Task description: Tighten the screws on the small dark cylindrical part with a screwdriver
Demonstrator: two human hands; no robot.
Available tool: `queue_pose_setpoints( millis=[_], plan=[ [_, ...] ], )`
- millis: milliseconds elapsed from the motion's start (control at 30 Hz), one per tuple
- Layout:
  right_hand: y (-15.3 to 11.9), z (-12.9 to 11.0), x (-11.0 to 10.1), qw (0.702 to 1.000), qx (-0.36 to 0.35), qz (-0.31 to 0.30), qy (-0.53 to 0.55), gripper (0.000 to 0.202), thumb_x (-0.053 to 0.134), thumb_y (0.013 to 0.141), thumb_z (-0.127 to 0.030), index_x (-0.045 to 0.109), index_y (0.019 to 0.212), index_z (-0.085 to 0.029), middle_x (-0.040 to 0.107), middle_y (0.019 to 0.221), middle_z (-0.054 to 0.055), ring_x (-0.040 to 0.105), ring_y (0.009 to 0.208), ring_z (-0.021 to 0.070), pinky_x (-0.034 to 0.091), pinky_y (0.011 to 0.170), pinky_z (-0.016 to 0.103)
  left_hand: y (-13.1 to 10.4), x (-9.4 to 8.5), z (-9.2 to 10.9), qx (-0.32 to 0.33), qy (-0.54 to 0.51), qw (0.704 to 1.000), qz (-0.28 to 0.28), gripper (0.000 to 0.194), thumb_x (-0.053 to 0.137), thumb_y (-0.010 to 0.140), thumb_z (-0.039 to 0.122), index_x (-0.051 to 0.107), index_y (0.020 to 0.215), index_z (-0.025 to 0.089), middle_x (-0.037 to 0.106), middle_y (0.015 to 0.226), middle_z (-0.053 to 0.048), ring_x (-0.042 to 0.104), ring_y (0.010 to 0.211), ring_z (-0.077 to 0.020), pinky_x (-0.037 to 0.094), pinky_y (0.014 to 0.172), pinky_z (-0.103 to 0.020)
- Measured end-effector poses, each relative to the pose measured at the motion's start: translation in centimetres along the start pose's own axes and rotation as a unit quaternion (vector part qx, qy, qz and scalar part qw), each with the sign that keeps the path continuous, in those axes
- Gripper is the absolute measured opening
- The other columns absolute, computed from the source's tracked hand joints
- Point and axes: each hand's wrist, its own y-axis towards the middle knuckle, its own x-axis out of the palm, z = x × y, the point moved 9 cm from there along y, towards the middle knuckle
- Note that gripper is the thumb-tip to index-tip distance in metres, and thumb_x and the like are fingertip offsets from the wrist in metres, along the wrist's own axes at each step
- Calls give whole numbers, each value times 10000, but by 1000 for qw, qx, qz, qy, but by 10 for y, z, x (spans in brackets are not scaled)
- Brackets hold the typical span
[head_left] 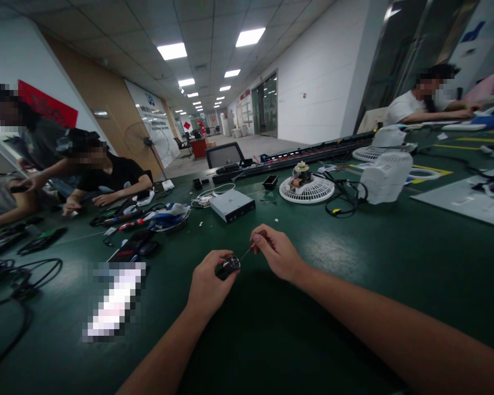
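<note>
Over the green table (pixel 247 334), my left hand (pixel 209 282) grips a small dark cylindrical part (pixel 231 264) between thumb and fingers, its round metallic end facing right. My right hand (pixel 278 252) is closed on a thin screwdriver (pixel 251 248) with a reddish handle. The tool's shaft slants down to the left, its tip at or close to the part's metallic end; contact is too small to make out. Beyond my hands lies a silver and black box-shaped drive (pixel 233 205).
A white fan grille with a motor (pixel 307 186) and a white housing (pixel 386 178) stand at the back right. Cables (pixel 20 277), a blue bundle (pixel 168 215) and a pixelated bright object (pixel 117 302) lie left. Several people sit or stand around the table.
</note>
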Motion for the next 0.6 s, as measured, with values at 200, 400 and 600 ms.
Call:
queue_pose_setpoints(
  millis=[200,400,600],
  plan=[
    [-2,4,7,1000,-4,-19,20,268,448,989,-409,564,899,-185,610,755,13,577,659,137,439,622,265,0,1,-4,-9,4,1000,-2,338,750,741,162,638,1052,230,710,983,-9,688,917,-190,545,841,-347],
    [-4,11,21,995,25,-69,70,198,563,929,-370,598,965,-179,604,763,6,585,669,137,458,611,258,2,-3,-6,-10,6,1000,4,304,721,756,173,639,1045,217,716,975,-23,693,905,-200,550,830,-353],
    [-1,18,16,996,46,-38,73,233,517,955,-383,607,948,-169,641,762,22,605,679,143,484,650,280,2,-4,-4,-10,6,1000,12,307,738,737,152,650,1025,210,713,972,-20,687,903,-191,544,837,-343]
  ],
)
